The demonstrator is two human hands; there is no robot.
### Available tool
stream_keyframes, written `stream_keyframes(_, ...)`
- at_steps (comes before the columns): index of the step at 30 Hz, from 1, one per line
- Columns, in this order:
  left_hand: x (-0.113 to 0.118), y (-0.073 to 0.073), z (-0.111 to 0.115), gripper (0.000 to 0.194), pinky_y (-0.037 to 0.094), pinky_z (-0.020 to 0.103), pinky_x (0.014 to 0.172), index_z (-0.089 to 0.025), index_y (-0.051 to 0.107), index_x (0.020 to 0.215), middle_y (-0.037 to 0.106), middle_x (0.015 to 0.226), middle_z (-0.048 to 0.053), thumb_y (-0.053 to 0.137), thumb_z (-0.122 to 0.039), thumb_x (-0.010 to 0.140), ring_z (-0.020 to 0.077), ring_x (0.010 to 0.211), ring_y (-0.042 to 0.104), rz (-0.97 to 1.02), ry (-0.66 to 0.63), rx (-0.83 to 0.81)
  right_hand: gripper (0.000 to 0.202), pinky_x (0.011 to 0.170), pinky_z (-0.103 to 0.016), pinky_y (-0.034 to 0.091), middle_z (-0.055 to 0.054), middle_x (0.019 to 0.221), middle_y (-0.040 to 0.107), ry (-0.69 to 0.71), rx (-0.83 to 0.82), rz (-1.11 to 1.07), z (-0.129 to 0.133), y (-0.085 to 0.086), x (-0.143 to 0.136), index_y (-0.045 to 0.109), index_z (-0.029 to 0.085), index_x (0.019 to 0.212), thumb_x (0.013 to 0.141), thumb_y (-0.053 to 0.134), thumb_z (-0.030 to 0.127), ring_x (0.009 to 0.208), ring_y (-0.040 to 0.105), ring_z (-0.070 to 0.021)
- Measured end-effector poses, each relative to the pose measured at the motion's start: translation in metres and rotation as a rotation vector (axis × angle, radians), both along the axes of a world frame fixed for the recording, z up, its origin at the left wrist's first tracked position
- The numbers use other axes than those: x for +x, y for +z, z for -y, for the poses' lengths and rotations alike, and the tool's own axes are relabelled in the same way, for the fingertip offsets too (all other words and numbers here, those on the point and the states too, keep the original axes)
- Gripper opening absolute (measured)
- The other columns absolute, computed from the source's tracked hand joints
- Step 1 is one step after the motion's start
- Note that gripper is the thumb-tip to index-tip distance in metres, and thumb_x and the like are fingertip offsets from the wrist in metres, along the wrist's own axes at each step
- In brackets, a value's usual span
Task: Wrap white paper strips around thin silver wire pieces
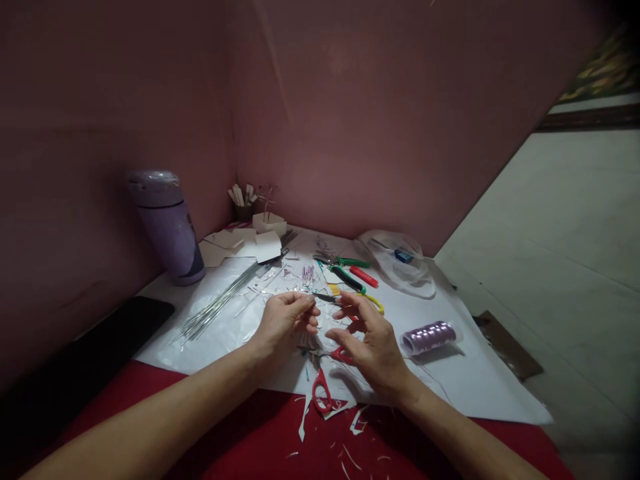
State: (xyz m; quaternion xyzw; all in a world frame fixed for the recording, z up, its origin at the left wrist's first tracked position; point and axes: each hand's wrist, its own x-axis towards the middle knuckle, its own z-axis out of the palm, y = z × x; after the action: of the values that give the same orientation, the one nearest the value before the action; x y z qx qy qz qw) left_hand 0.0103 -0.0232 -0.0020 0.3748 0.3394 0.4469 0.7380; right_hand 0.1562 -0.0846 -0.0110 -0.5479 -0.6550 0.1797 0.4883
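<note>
My left hand [287,320] is closed over the middle of the white sheet, thumb and fingertips pinched together. Whatever sits in that pinch is too small to make out. Just to its right, my right hand [373,337] hovers with thumb and fingers spread and nothing visible between them. Beneath the hands lie red-handled scissors [323,392], partly covered by the right hand. Beyond the fingertips are green-handled pliers [347,277], a red tool or case [364,277] and a yellow-handled tool [376,304]. Short purple pieces [307,273] lie in a small group behind the left hand.
A bundle of thin wires [217,303] lies left, near a purple tumbler [170,227]. On the right are a purple thread spool [431,337] and a clear plastic bag [400,267]. White card pieces [269,247] and a stick-filled cup [243,211] stand near the wall. Scraps litter the red cloth [260,433].
</note>
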Motion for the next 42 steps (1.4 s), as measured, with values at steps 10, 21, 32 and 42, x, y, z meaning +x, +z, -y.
stream_keyframes(10,0.004,-0.014,0.008,0.016,0.047,0.019,0.044,-0.01,0.056,0.069,0.06,0.063,0.003,0.064,-0.023,0.075,0.0068,0.044,0.054,-0.061,-0.106,0.075,0.015,0.065,-0.03,0.051,-0.007,0.083,0.064,0.019,0.259,0.237,0.003,-0.018,0.009,0.059,0.015,0.099,0.085,0.052,0.014,0.072,0.061,-0.0169)
stream_keyframes(21,0.003,-0.012,0.014,0.023,0.047,0.021,0.049,-0.01,0.058,0.078,0.064,0.063,0.004,0.073,-0.011,0.06,0.0094,0.048,0.058,0.011,-0.167,0.106,0.014,0.06,-0.026,0.051,-0.002,0.076,0.067,-0.018,0.289,0.209,0.011,-0.023,0.013,0.061,0.017,0.095,0.084,0.054,0.014,0.06,0.064,-0.0143)
stream_keyframes(32,0.001,-0.009,0.013,0.017,0.046,0.022,0.049,-0.01,0.059,0.075,0.064,0.067,0.005,0.071,-0.015,0.064,0.009,0.048,0.057,-0.015,-0.2,0.171,0.014,0.041,-0.023,0.048,0.0,0.061,0.06,0.012,-0.002,-0.123,0.013,-0.024,0.008,0.059,0.019,0.089,0.087,0.052,0.031,0.045,0.058,-0.0134)
stream_keyframes(42,0.002,-0.011,0.013,0.015,0.047,0.022,0.048,-0.012,0.055,0.076,0.063,0.068,0.005,0.065,-0.023,0.073,0.0089,0.05,0.056,-0.017,-0.228,0.166,0.012,0.052,-0.026,0.051,-0.004,0.077,0.065,-0.015,0.149,0.042,0.015,-0.021,0.007,0.062,0.02,0.094,0.086,0.054,0.023,0.06,0.062,-0.0149)
